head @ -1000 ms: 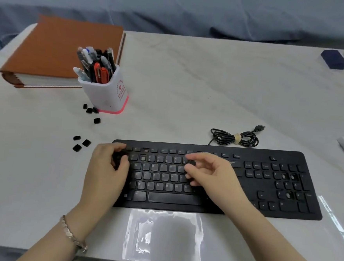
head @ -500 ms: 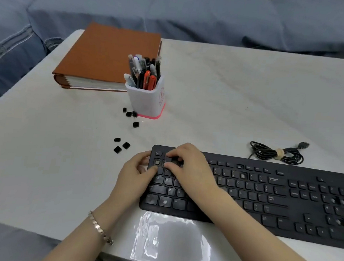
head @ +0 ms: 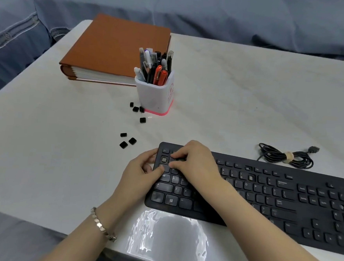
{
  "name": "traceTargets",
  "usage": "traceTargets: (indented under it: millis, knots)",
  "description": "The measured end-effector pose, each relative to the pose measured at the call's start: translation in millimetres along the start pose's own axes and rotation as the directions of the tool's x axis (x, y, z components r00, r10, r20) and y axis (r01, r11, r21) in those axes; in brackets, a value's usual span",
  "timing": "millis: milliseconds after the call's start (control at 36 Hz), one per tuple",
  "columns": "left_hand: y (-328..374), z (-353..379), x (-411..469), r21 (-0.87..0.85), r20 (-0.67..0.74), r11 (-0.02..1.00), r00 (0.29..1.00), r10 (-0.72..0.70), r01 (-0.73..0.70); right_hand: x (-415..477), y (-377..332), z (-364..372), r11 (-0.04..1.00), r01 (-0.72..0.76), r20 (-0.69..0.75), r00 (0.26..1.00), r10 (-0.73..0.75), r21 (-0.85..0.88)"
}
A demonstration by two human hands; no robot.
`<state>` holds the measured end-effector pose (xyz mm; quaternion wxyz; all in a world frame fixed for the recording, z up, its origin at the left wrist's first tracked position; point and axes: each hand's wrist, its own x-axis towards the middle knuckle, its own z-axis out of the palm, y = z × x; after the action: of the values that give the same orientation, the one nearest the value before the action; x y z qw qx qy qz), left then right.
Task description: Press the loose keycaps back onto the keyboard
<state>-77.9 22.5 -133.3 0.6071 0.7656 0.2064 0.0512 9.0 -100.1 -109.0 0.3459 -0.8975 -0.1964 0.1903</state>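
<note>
Change of state: the right hand has crossed from the middle of the key field to the upper-left corner of the keyboard, which lies at the lower right of the frame; the view has swung left with it. Its fingers are bent, tips down on the number row just right of an open socket; whether a keycap lies beneath the fingertips cannot be told, since the hand covers that spot. The left hand stays at the keyboard's left edge; it grips that edge, thumb on top of the keys, fingers curled against the side. Judged function: steadying the board against the press.

Of the loose keycaps, seven lie on the worktop, count unchanged; three sit left of centre, just up and left of the keyboard's corner; four sit further up, at the base of the pen holder. Neither hand touches any of them.

Meaning for the task: a seating press appears to be in progress at the left end; the open socket beside the fingers is not yet capped; a further bare socket shows along the number row. Most of the work is judged outstanding; each of the seven needs collection, alignment and a straight downward press.
</note>
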Motion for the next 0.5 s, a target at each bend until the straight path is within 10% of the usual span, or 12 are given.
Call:
traceTargets:
  millis: [167, 306, 500]
  knots:
    - [-0.1, 0.5, -0.3, 0.016, -0.006, 1.0, 1.0, -0.012, 0.012, -12.5, 4.5, 12.5, 0.958, 0.16, -0.113, 0.975, -0.192, -0.239]
    - [-0.7, -0.4, -0.7, 0.02, -0.01, 0.999, 0.999, -0.035, 0.035, -25.4, 25.9, 27.6, 0.741, 0.322, -0.265, 0.789, -0.554, -0.588]
    - [7.7, -9.0, 0.3, -0.168, -0.12, 0.981, 0.986, -0.114, 0.093, -25.2, 35.4, 34.4, 0.652, 0.317, -0.258, 0.734, -0.629, -0.689]
